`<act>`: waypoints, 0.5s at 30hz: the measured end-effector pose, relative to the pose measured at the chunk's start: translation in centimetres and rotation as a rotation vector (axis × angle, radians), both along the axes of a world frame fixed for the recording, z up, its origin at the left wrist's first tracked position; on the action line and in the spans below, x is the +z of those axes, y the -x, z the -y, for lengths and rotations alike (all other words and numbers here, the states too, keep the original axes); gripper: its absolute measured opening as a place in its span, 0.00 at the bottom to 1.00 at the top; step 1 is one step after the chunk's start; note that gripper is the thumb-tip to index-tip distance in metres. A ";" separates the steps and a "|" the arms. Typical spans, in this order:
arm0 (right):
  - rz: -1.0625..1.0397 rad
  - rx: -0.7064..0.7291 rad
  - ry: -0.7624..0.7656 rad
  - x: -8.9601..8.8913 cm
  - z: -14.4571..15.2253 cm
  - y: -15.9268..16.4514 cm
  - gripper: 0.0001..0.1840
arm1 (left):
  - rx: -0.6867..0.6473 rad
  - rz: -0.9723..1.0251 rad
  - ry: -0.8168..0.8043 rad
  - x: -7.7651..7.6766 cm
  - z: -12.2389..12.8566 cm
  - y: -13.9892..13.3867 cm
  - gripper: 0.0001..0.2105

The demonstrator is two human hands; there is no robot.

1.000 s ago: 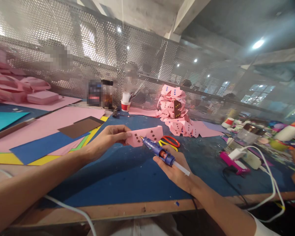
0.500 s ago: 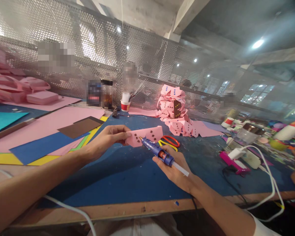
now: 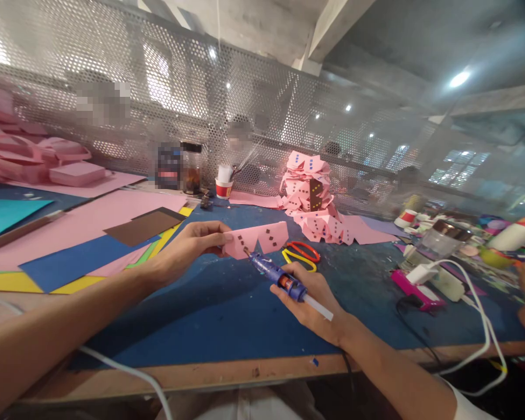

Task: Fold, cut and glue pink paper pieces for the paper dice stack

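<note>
My right hand (image 3: 310,297) is closed round the blue glue gun (image 3: 269,271), clear glue stick (image 3: 318,307) poking out the back; can't tell if the trigger is squeezed. My left hand (image 3: 210,238) pinches the left end of the pink strip (image 3: 262,229) between thumb and fingers, holding it up off the blue mat (image 3: 192,332).

Change: nozzle has dropped a touch and slid left — now over the strip's left half, low down, just below the brown squares. The notch in the strip's lower edge shows now; the gun's front was covering it. I read that as the tip moving to a lower spot on the same half. Can't tell if it touches, or if there's glue.

Around the strip: scissors (image 3: 304,259) just right, heaped pink pieces (image 3: 308,181) behind and right — unmoved. Brown sheet (image 3: 144,226) left.
</note>
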State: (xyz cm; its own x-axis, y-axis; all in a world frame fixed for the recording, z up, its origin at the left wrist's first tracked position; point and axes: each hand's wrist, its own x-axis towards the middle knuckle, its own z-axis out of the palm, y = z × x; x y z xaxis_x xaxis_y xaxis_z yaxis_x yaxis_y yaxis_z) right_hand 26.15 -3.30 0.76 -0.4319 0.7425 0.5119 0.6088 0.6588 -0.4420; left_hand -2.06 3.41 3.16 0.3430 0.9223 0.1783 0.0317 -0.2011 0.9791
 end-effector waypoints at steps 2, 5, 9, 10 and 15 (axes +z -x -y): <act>0.013 0.008 0.004 -0.1 0.0 0.0 0.11 | 0.001 0.000 0.002 0.0 0.0 0.0 0.11; 0.018 0.014 -0.003 -0.3 -0.1 -0.1 0.11 | 0.003 -0.001 0.005 0.1 0.1 -0.1 0.11; 0.029 0.019 -0.019 -0.4 -0.3 -0.1 0.12 | 0.007 -0.006 0.009 0.3 0.3 -0.2 0.12; 0.031 0.020 -0.018 -0.5 -0.3 -0.1 0.12 | 0.005 -0.008 0.009 0.3 0.3 -0.2 0.12; 0.030 0.019 0.006 -0.5 -0.4 -0.2 0.14 | 0.009 -0.008 0.009 0.4 0.3 -0.1 0.11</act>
